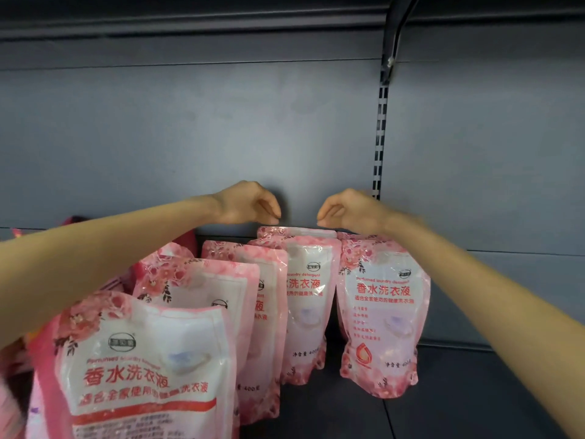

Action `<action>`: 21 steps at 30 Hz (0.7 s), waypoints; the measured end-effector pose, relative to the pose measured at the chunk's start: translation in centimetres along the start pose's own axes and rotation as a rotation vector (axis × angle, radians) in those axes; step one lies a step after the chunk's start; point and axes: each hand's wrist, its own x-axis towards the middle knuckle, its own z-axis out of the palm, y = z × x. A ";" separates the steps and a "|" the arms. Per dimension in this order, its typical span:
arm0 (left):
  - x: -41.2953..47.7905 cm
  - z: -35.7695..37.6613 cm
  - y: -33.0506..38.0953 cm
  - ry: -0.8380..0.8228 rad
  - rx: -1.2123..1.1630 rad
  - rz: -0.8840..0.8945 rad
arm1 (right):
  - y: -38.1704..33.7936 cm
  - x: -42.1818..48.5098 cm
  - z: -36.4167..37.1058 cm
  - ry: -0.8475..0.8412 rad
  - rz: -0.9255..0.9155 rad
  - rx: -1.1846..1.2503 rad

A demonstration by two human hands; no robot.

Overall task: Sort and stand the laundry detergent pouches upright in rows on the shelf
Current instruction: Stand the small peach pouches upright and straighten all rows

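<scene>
Closest to you, low on the left, a pink floral laundry detergent pouch (142, 359) stands facing front, its top sagging a little. Behind it the row steps back: a second pouch (193, 280), tilted to the left, then a third pouch (253, 274) and a fourth pouch (308, 296), each overlapping the next. To the right, across a gap, a lone pouch (383, 312) stands upright on the dark shelf (459, 407), and your right forearm crosses over its top corner.

Both your arms reach in over the rows. Your left hand (250, 204) and right hand (348, 209) face each other, fingers curled, with thumb and forefinger brought together. The tips sit right at the top corners of the rearmost pouch (297, 231), which stands at the back of the row. Whether you are pinching its top seam or hovering just clear of it, I cannot tell.

Far left, behind your left arm, some red packaging (71, 221) peeks out. Behind everything are the grey back panel (190, 137) and a slotted upright (381, 128).
</scene>
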 end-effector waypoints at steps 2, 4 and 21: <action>0.5 0.3 -0.4 -0.056 0.087 -0.002 | 0.1 0.9 0.7 -0.053 0.015 0.004; 1.1 0.6 -0.6 -0.102 0.118 -0.011 | 0.1 1.4 1.2 -0.083 0.028 -0.016; 0.4 -2.3 -2.5 -0.019 0.150 -0.020 | -0.2 3.5 2.9 -0.025 -0.009 0.009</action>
